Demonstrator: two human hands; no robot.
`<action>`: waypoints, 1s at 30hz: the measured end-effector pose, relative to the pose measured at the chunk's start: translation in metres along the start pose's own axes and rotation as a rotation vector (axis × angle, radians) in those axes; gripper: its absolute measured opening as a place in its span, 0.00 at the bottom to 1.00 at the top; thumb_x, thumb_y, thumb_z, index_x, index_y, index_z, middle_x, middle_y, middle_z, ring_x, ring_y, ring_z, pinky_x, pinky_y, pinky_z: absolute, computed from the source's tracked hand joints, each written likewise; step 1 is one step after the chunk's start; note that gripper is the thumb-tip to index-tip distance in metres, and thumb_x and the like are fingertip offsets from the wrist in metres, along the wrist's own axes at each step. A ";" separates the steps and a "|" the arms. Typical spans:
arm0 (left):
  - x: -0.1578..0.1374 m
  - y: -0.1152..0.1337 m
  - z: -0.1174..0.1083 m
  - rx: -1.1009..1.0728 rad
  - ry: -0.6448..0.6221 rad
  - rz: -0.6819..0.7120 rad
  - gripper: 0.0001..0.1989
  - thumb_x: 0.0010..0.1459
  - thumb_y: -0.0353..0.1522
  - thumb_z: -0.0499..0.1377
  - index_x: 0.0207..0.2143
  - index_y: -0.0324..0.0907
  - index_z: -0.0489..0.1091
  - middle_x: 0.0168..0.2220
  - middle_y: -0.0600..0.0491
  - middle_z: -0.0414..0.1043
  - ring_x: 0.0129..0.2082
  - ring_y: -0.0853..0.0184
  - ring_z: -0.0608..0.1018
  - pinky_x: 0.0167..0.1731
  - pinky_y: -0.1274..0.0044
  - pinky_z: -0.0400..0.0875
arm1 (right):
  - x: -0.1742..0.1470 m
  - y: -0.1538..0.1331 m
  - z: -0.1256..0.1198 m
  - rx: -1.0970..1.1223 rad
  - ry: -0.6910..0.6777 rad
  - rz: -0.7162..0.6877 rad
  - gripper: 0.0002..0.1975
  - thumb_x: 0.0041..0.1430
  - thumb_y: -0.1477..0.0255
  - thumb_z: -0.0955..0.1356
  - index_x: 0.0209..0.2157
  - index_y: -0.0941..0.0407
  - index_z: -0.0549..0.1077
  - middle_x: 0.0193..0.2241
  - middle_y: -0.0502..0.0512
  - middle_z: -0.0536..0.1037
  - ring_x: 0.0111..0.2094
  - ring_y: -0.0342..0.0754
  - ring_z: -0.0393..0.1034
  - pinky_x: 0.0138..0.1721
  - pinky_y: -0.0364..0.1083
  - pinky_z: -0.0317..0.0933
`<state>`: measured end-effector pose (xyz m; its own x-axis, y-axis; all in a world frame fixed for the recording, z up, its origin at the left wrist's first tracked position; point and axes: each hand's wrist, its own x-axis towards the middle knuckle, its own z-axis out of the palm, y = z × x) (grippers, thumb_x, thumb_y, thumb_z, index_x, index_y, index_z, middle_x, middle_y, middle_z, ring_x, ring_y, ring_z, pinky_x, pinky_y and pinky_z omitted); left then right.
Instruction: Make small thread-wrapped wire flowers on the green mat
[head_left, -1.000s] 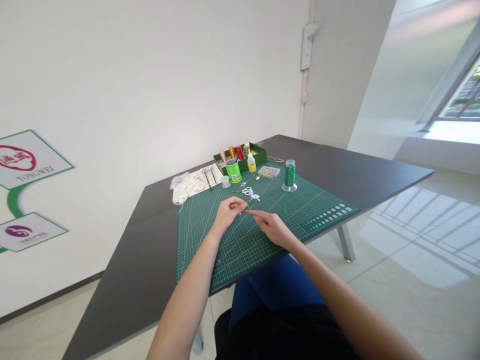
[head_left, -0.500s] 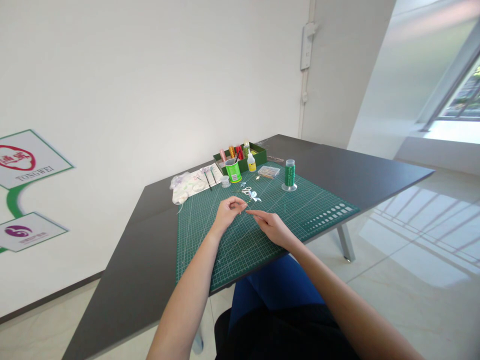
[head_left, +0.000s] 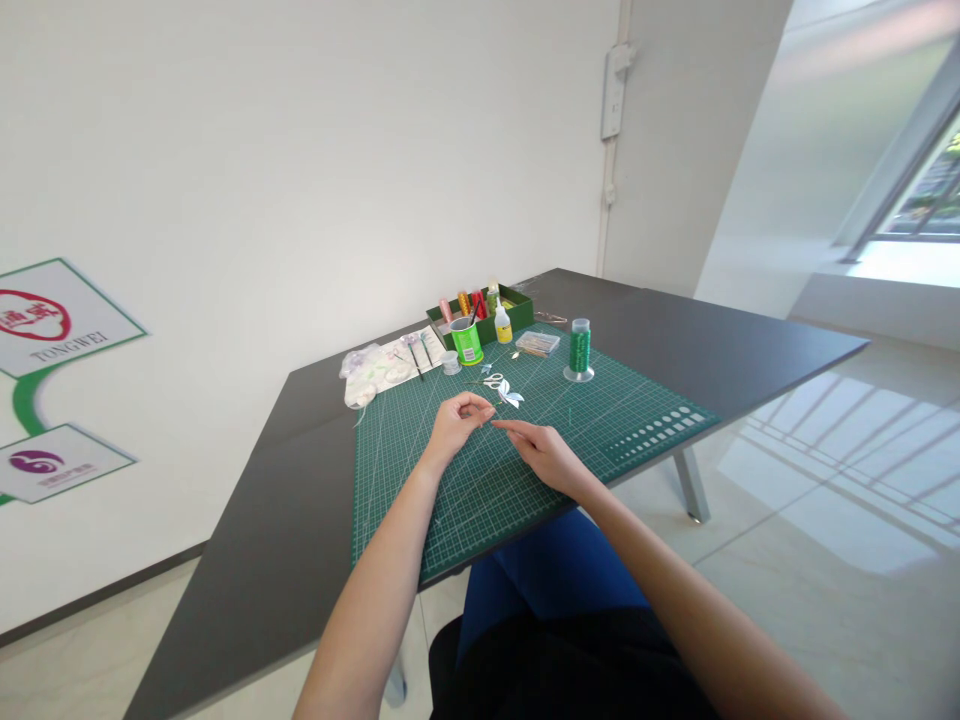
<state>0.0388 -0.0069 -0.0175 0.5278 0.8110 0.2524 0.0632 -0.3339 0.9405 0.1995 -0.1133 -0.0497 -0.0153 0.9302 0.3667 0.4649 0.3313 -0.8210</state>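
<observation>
My left hand (head_left: 456, 425) hovers over the green cutting mat (head_left: 420, 500), fingers pinched on the end of a thin wire stem that carries a small pale blue flower piece (head_left: 510, 396). My right hand (head_left: 546, 455) rests low on the mat just to the right, its fingertips pinched together near the same wire. The wire itself is too fine to follow clearly. Small white scissors (head_left: 493, 380) lie just beyond the flower piece.
Behind the hands stand a green cup (head_left: 466, 342), a glue bottle (head_left: 503, 325), a green thread spool (head_left: 579, 350), a clear plastic case (head_left: 538, 343) and a green box of supplies (head_left: 517, 303). A bag of white pieces (head_left: 364, 376) lies left. The dark table (head_left: 270, 540) ends close on the right.
The pale blue flower piece has shifted slightly up and to the right at the wire's tip. Both hands stay almost where they were.
</observation>
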 end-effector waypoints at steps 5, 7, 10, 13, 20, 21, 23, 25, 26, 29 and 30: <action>0.001 -0.003 -0.001 0.005 -0.002 -0.005 0.16 0.48 0.40 0.69 0.31 0.37 0.75 0.21 0.56 0.67 0.21 0.73 0.67 0.24 0.80 0.58 | 0.000 -0.001 -0.001 -0.003 0.001 0.003 0.21 0.66 0.70 0.59 0.52 0.62 0.77 0.21 0.50 0.70 0.19 0.41 0.53 0.24 0.41 0.50; 0.001 -0.004 -0.001 0.009 -0.002 -0.003 0.15 0.48 0.40 0.69 0.31 0.37 0.75 0.21 0.56 0.67 0.21 0.72 0.67 0.24 0.80 0.58 | 0.000 -0.002 -0.001 -0.002 0.000 0.004 0.21 0.66 0.70 0.59 0.52 0.62 0.77 0.21 0.49 0.70 0.19 0.40 0.52 0.24 0.41 0.50; 0.000 -0.003 0.000 0.016 -0.001 0.001 0.15 0.48 0.40 0.69 0.31 0.37 0.75 0.21 0.56 0.67 0.22 0.72 0.68 0.24 0.80 0.58 | -0.001 -0.002 -0.001 0.005 -0.002 -0.004 0.21 0.66 0.70 0.59 0.53 0.61 0.77 0.21 0.49 0.70 0.19 0.40 0.52 0.24 0.41 0.49; 0.000 -0.002 0.000 0.016 0.002 0.001 0.15 0.48 0.40 0.69 0.31 0.37 0.75 0.21 0.56 0.67 0.22 0.73 0.67 0.24 0.80 0.58 | -0.001 -0.003 -0.001 0.003 -0.003 -0.004 0.21 0.66 0.70 0.59 0.53 0.61 0.77 0.21 0.49 0.70 0.20 0.41 0.52 0.24 0.41 0.50; 0.000 -0.003 -0.001 0.022 -0.008 -0.002 0.15 0.48 0.40 0.70 0.32 0.37 0.75 0.22 0.56 0.68 0.22 0.73 0.68 0.26 0.79 0.59 | 0.000 -0.002 -0.001 -0.006 -0.006 0.012 0.22 0.66 0.70 0.59 0.53 0.62 0.76 0.23 0.51 0.72 0.20 0.41 0.53 0.25 0.42 0.51; 0.000 -0.003 -0.001 0.024 -0.009 -0.003 0.15 0.47 0.40 0.70 0.32 0.37 0.75 0.21 0.56 0.68 0.22 0.73 0.68 0.26 0.79 0.59 | 0.000 -0.002 -0.001 -0.006 -0.008 0.010 0.22 0.66 0.70 0.59 0.53 0.62 0.76 0.23 0.51 0.72 0.20 0.41 0.54 0.26 0.42 0.51; 0.000 -0.002 -0.001 0.031 -0.013 -0.004 0.15 0.47 0.39 0.70 0.31 0.38 0.75 0.21 0.56 0.69 0.22 0.72 0.68 0.26 0.79 0.59 | 0.000 -0.002 -0.001 -0.006 -0.011 0.010 0.22 0.66 0.70 0.59 0.54 0.62 0.76 0.23 0.51 0.72 0.20 0.41 0.54 0.26 0.42 0.51; 0.000 -0.002 -0.001 0.037 -0.018 -0.003 0.15 0.47 0.39 0.70 0.31 0.38 0.74 0.22 0.56 0.69 0.22 0.72 0.69 0.26 0.79 0.59 | 0.000 -0.002 -0.001 -0.003 -0.009 0.006 0.22 0.66 0.70 0.59 0.54 0.63 0.76 0.23 0.51 0.73 0.20 0.41 0.54 0.26 0.42 0.51; 0.000 -0.003 -0.001 0.040 -0.019 -0.001 0.15 0.47 0.39 0.70 0.31 0.38 0.74 0.22 0.56 0.70 0.22 0.72 0.69 0.27 0.79 0.60 | 0.000 -0.002 -0.001 -0.002 -0.007 0.002 0.22 0.66 0.70 0.59 0.54 0.63 0.76 0.23 0.51 0.73 0.20 0.41 0.54 0.26 0.42 0.51; 0.001 -0.004 -0.001 0.047 -0.019 0.004 0.15 0.47 0.39 0.70 0.31 0.38 0.74 0.22 0.55 0.70 0.22 0.72 0.69 0.27 0.79 0.60 | 0.000 -0.003 -0.001 -0.003 -0.003 0.000 0.22 0.66 0.70 0.59 0.54 0.63 0.76 0.24 0.51 0.73 0.21 0.41 0.55 0.26 0.41 0.52; 0.001 -0.004 -0.001 0.048 -0.018 0.006 0.15 0.47 0.39 0.70 0.31 0.38 0.74 0.22 0.56 0.70 0.23 0.72 0.69 0.27 0.79 0.60 | 0.000 -0.003 -0.001 -0.004 -0.003 0.002 0.22 0.66 0.70 0.59 0.54 0.63 0.76 0.23 0.51 0.73 0.21 0.41 0.54 0.26 0.41 0.52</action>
<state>0.0379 -0.0042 -0.0211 0.5434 0.8004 0.2530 0.1009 -0.3615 0.9269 0.1992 -0.1144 -0.0471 -0.0171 0.9315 0.3634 0.4686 0.3285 -0.8201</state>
